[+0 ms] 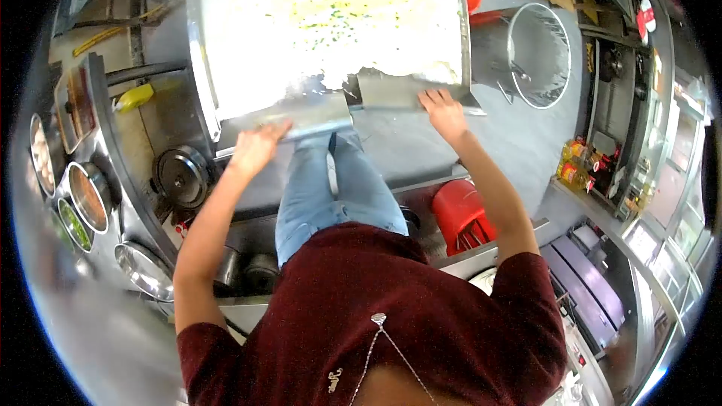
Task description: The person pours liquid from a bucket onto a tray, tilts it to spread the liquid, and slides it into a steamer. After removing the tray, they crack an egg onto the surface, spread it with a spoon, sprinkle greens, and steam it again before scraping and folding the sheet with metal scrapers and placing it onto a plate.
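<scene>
My left hand [259, 146] is closed on a wide, flat metal scraper [320, 114] at the near left of a metal tray [465, 22]. On the near right, my right hand [445, 113] grips a second metal scraper [391, 92], its fingers over the top. The two blades almost meet in the middle. Beyond them a thin white sheet [256, 37], strewn with yellow patches and green bits, covers the tray. Its near edge is ragged and lies against the blades. Glare washes out part of the sheet.
To the right stand a large metal bucket [538, 56] and bottles [575, 173]. A red bucket [459, 207] is low beside my legs. On the left are a black lidded pot [180, 177], a yellow bottle [135, 98] and a counter with several metal bowls [143, 271].
</scene>
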`<state>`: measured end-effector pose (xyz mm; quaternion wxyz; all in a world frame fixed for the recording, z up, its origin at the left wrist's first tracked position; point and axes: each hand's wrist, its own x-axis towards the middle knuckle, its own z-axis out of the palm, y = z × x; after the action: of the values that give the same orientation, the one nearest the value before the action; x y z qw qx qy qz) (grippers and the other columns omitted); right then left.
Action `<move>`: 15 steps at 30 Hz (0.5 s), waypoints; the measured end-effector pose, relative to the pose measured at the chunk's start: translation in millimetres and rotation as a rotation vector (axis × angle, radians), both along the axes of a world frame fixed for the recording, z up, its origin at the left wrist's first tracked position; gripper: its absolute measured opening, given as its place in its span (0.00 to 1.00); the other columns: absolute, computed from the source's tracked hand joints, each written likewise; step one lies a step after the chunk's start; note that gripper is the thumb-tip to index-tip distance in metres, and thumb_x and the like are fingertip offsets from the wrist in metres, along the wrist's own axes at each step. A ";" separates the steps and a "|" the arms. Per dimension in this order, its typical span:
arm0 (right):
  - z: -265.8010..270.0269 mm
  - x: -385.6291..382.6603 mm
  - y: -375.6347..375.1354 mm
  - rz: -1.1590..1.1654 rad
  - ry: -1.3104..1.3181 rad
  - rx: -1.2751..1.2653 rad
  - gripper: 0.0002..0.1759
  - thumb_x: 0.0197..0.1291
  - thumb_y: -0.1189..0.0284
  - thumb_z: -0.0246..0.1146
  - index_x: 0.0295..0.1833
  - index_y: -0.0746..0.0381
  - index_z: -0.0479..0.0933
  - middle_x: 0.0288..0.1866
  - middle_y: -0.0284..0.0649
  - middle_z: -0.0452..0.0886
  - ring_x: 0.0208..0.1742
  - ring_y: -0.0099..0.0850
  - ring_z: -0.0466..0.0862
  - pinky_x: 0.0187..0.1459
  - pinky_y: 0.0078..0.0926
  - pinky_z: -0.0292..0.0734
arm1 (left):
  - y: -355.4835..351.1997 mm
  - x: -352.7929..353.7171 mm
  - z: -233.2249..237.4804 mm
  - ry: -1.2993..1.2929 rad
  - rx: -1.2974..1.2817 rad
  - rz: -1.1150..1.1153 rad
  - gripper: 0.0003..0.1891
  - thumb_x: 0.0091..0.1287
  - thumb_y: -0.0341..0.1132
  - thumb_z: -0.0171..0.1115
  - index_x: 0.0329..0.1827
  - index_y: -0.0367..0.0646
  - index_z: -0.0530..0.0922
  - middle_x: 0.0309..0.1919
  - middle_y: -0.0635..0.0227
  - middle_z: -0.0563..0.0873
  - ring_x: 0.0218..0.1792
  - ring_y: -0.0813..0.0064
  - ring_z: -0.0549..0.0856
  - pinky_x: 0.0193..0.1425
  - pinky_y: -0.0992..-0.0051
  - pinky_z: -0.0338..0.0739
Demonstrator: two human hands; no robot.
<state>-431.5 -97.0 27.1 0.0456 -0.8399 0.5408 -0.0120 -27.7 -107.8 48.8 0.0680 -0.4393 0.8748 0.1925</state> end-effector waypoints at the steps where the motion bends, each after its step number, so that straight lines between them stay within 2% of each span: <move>1: -1.3 0.3 -4.6 -0.007 -0.005 0.012 0.12 0.45 0.73 0.56 0.40 0.57 0.73 0.33 0.31 0.73 0.37 0.32 0.73 0.29 0.25 0.76 | -7.4 -5.3 0.8 -0.010 0.040 0.042 0.26 0.52 0.26 0.52 0.57 0.53 0.67 0.31 0.66 0.78 0.31 0.66 0.81 0.29 0.67 0.76; 2: 0.6 -1.2 -6.5 -0.019 -0.011 0.017 0.13 0.46 0.72 0.56 0.41 0.57 0.73 0.34 0.32 0.73 0.37 0.32 0.73 0.30 0.25 0.76 | -14.4 -9.8 1.6 -0.023 0.074 0.078 0.26 0.52 0.26 0.52 0.58 0.53 0.67 0.31 0.66 0.78 0.30 0.66 0.81 0.29 0.67 0.76; 4: -4.0 -10.2 23.5 0.097 0.017 -0.049 0.13 0.47 0.72 0.56 0.42 0.58 0.73 0.35 0.32 0.72 0.37 0.32 0.73 0.32 0.26 0.76 | 2.2 -11.9 1.0 -0.138 0.100 0.084 0.30 0.49 0.27 0.55 0.59 0.55 0.66 0.31 0.64 0.78 0.28 0.64 0.81 0.26 0.67 0.76; 5: -6.1 -14.8 32.0 0.163 0.031 -0.080 0.14 0.47 0.72 0.56 0.42 0.58 0.73 0.36 0.33 0.72 0.37 0.33 0.73 0.33 0.26 0.76 | 20.5 -2.0 -14.7 -0.054 0.045 -0.004 0.31 0.47 0.26 0.56 0.59 0.55 0.65 0.31 0.64 0.78 0.28 0.64 0.81 0.26 0.66 0.76; 6: -5.5 -16.8 27.2 0.128 0.008 -0.069 0.14 0.47 0.72 0.56 0.43 0.58 0.73 0.36 0.33 0.72 0.37 0.33 0.73 0.34 0.26 0.76 | 27.8 -0.9 -14.7 0.029 -0.005 -0.089 0.33 0.46 0.26 0.57 0.60 0.56 0.65 0.31 0.64 0.78 0.29 0.64 0.81 0.25 0.66 0.76; 7: -7.8 -15.8 21.5 0.094 -0.018 -0.057 0.14 0.46 0.72 0.56 0.43 0.58 0.73 0.36 0.33 0.72 0.38 0.33 0.73 0.35 0.26 0.76 | 32.8 -0.1 -16.8 -0.079 0.081 -0.097 0.34 0.45 0.26 0.57 0.61 0.56 0.64 0.32 0.64 0.79 0.28 0.66 0.81 0.25 0.65 0.76; 10: -9.4 -10.1 -24.9 0.052 -0.026 -0.094 0.17 0.46 0.72 0.57 0.45 0.58 0.72 0.34 0.33 0.72 0.38 0.34 0.73 0.37 0.28 0.76 | -3.4 -6.6 -24.0 -0.055 -0.010 -0.033 0.35 0.45 0.25 0.57 0.62 0.56 0.62 0.30 0.67 0.78 0.27 0.67 0.80 0.24 0.65 0.76; 12: -7.2 -8.9 -40.1 0.044 -0.002 -0.048 0.17 0.46 0.72 0.56 0.46 0.58 0.71 0.34 0.33 0.72 0.38 0.34 0.73 0.37 0.28 0.76 | -34.2 -7.8 -28.3 -0.011 -0.090 0.001 0.36 0.46 0.24 0.54 0.63 0.56 0.60 0.24 0.68 0.76 0.26 0.65 0.79 0.23 0.64 0.75; 13: -8.6 -9.4 -29.0 -0.010 0.012 0.080 0.18 0.46 0.72 0.56 0.47 0.58 0.71 0.38 0.35 0.73 0.39 0.35 0.73 0.41 0.31 0.74 | -33.5 -7.9 -28.5 -0.005 -0.088 0.013 0.35 0.46 0.23 0.54 0.62 0.56 0.61 0.24 0.68 0.76 0.26 0.66 0.79 0.24 0.64 0.75; 15: -11.2 -10.9 20.5 0.069 0.039 -0.013 0.19 0.45 0.72 0.56 0.48 0.59 0.70 0.41 0.38 0.73 0.40 0.36 0.73 0.42 0.32 0.74 | -8.8 -5.8 -22.0 -0.100 -0.025 0.027 0.36 0.45 0.23 0.55 0.62 0.58 0.62 0.25 0.68 0.76 0.27 0.66 0.80 0.25 0.64 0.76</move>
<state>-442.4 -76.5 15.9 0.0301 -0.8585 0.5120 0.0025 -33.5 -116.6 26.8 0.1035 -0.4608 0.8667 0.1604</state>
